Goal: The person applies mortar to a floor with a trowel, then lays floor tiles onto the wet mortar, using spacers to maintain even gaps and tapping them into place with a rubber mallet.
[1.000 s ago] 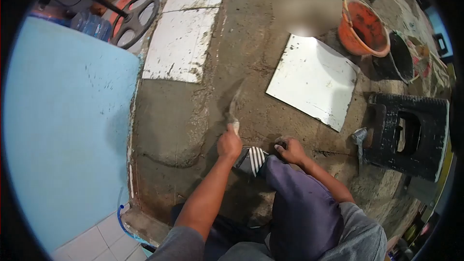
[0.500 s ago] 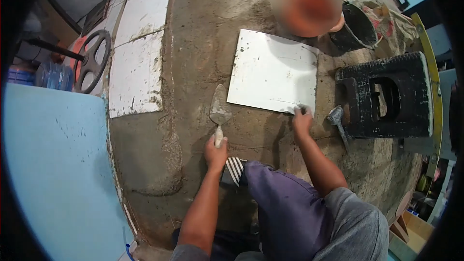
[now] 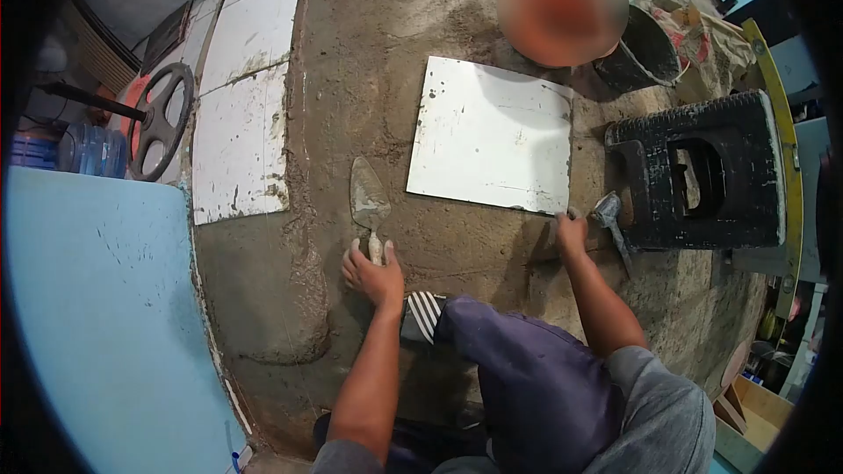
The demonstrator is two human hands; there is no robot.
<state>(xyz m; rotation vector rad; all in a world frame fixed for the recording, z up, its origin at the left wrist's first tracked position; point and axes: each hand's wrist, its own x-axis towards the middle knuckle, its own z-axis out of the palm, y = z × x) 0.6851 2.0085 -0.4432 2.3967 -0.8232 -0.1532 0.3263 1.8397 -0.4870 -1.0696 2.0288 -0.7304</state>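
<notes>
A pointed trowel point(image 3: 370, 197) lies on the wet mortar, its blade pointing away from me. My left hand point(image 3: 374, 276) is at its handle, fingers spread, with the handle between thumb and fingers but not wrapped. To the right, a white square tile point(image 3: 492, 136) with dark specks rests on the rough floor. My right hand point(image 3: 572, 233) is closed at the tile's near right corner, fingertips at the edge; the fingers' undersides are hidden. Just right of that hand lies a grey-coated hammer-like tool point(image 3: 612, 219).
White tiles point(image 3: 241, 145) are laid in a row at left, beside a light blue panel point(image 3: 97, 298). A black stool point(image 3: 702, 171) lies on its side at right, near a yellow level point(image 3: 784, 158). A black bucket point(image 3: 645, 53) stands behind, beside a blurred orange round shape point(image 3: 562, 13).
The trowel has shifted left, and my left hand's fingers have loosened from around its handle. My right hand has slid right along the tile's near edge to its corner.
</notes>
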